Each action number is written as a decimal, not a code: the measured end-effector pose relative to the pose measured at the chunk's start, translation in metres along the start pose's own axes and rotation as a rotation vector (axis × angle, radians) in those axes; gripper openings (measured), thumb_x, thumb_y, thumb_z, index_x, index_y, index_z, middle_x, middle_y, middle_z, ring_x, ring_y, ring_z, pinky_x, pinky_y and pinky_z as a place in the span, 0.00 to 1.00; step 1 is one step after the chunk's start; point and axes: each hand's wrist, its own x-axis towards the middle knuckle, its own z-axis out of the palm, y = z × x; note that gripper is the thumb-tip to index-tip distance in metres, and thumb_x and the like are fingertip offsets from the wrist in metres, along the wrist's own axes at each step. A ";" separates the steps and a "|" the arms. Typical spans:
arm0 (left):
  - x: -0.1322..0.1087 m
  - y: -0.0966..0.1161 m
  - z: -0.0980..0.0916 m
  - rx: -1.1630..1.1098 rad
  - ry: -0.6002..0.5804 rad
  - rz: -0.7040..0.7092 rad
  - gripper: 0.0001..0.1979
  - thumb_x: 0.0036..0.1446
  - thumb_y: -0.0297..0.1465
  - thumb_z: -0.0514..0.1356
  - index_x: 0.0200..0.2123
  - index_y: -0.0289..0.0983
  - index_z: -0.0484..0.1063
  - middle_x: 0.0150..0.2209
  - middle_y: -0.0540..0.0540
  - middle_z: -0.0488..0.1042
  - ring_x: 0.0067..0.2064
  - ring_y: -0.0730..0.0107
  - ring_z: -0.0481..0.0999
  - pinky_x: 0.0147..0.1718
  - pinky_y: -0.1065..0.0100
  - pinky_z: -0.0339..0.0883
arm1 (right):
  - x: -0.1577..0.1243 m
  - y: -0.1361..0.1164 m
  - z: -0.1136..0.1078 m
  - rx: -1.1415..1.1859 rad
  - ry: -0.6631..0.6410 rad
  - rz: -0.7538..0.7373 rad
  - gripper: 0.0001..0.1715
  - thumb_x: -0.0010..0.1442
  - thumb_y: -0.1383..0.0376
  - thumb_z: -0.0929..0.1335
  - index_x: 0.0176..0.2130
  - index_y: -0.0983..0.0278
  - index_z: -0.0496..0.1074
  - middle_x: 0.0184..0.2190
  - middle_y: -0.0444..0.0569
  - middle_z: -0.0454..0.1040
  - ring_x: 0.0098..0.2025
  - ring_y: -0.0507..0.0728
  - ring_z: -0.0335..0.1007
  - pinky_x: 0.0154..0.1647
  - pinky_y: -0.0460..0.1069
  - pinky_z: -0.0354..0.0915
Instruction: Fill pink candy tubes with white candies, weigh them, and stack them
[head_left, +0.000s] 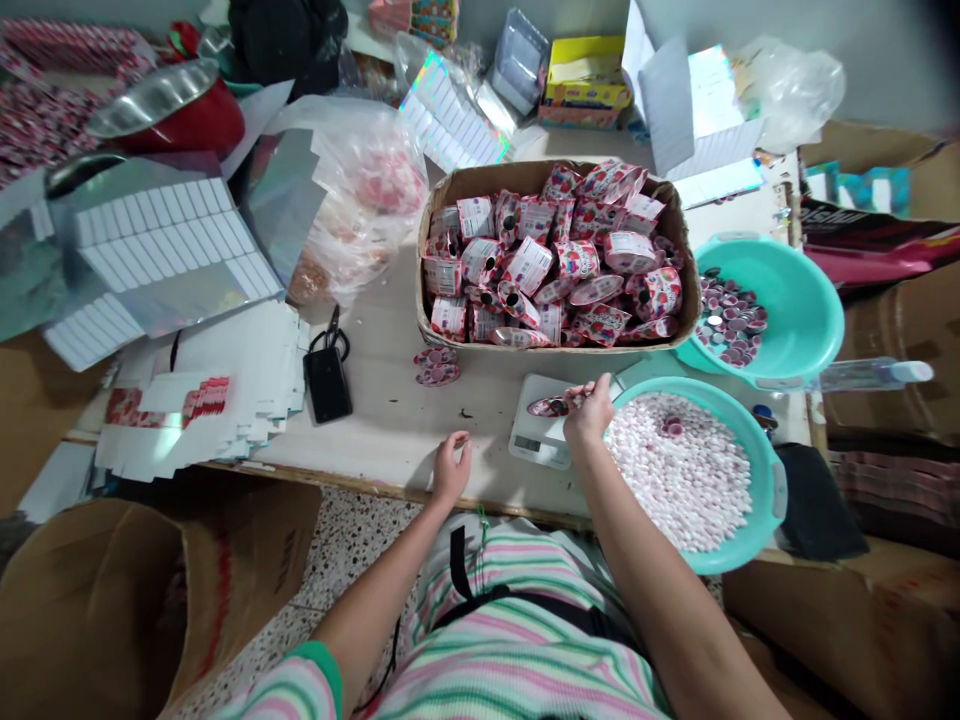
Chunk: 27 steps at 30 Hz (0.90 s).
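My right hand (pixel 590 412) is over a white digital scale (pixel 541 452), its fingers drawn together round what look like small pale candies. Close to those fingertips, a small red-and-white printed packet (pixel 547 406) with a dark opening lies on the scale. My left hand (pixel 451 470) rests near the table's front edge, fingers loosely bent and nothing visible in them. Just right of the scale is a turquoise basin (pixel 776 490) full of small white candies (pixel 675 480), with a few dark pink caps (pixel 673 426) on top.
A cardboard box (pixel 559 348) of filled packets stands behind the scale. Another turquoise basin (pixel 814 310) holds pink caps. Flat packets (pixel 436 367), a black phone (pixel 328 385) and scissors (pixel 332 325) lie to the left, beside stacked white sheets (pixel 262 385). Open cartons (pixel 97 600) flank the table.
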 end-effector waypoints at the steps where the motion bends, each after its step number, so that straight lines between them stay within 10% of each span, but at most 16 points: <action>1: 0.000 0.000 0.000 -0.002 0.000 -0.001 0.10 0.59 0.32 0.55 0.43 0.39 0.70 0.41 0.43 0.76 0.45 0.65 0.75 0.47 0.61 0.69 | -0.001 0.000 0.000 0.002 0.000 0.000 0.25 0.60 0.49 0.64 0.22 0.61 0.56 0.15 0.35 0.57 0.16 0.46 0.59 0.18 0.41 0.62; 27: 0.006 0.005 0.003 0.020 -0.036 -0.024 0.08 0.57 0.32 0.56 0.38 0.38 0.73 0.36 0.44 0.77 0.38 0.66 0.76 0.42 0.64 0.69 | -0.006 -0.030 -0.007 -0.015 -0.115 0.033 0.25 0.61 0.49 0.62 0.21 0.61 0.55 0.11 0.34 0.52 0.12 0.44 0.45 0.10 0.40 0.44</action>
